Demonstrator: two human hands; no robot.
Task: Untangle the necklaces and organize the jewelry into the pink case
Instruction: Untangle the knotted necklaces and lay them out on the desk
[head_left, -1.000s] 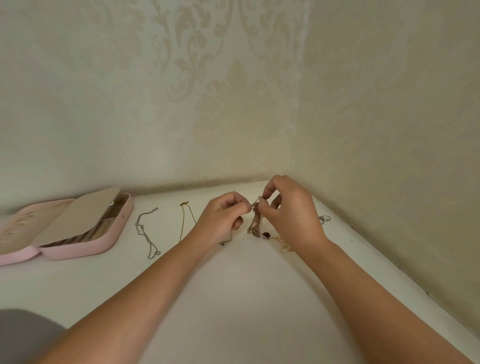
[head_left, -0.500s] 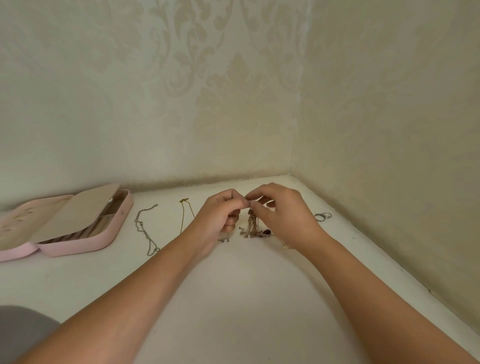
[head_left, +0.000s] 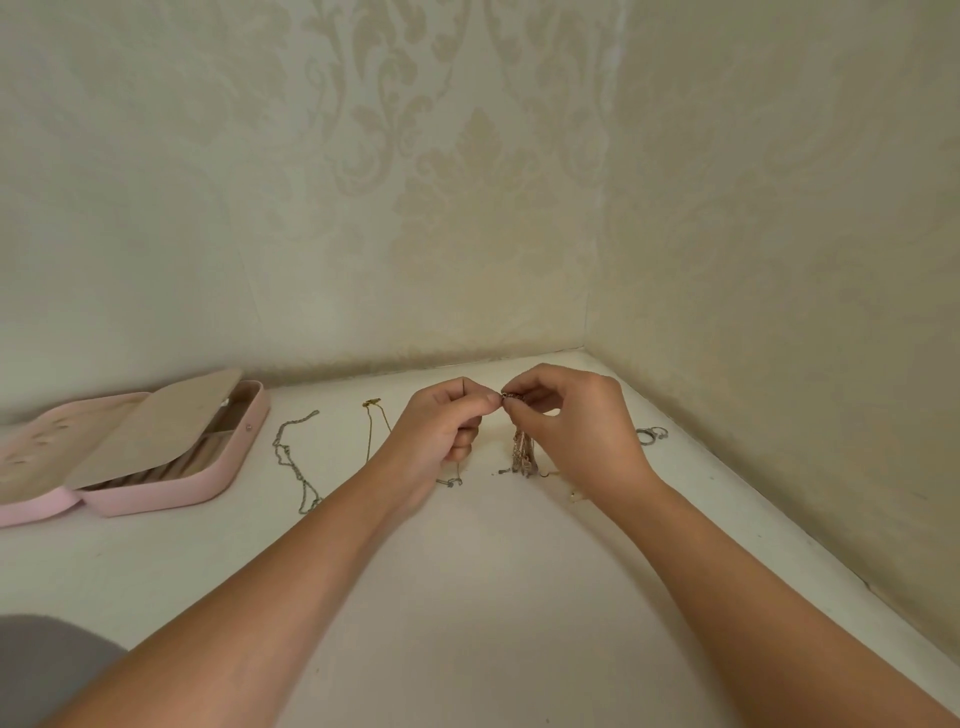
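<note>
A tangled bunch of gold-toned necklaces (head_left: 523, 453) hangs from my fingertips down to the white tabletop. My left hand (head_left: 448, 423) and my right hand (head_left: 574, 423) pinch its top end together, thumbs and forefingers almost touching. The pink case (head_left: 171, 491) lies open at the far left, a beige flap tilted over its slotted tray. A silver chain (head_left: 293, 460) and a thin gold chain with a pendant (head_left: 372, 415) lie stretched out between the case and my left hand.
Small silver rings (head_left: 650, 434) lie near the right wall. A short bit of chain (head_left: 450, 481) shows under my left wrist. The white table (head_left: 467, 597) ends against patterned walls at the back and right. A grey shape (head_left: 47, 665) fills the bottom left corner.
Both hands have risen slightly and drawn closer, lifting the top of the tangled bunch so it hangs straighter. The dark bead seen earlier at its foot is no longer visible.
</note>
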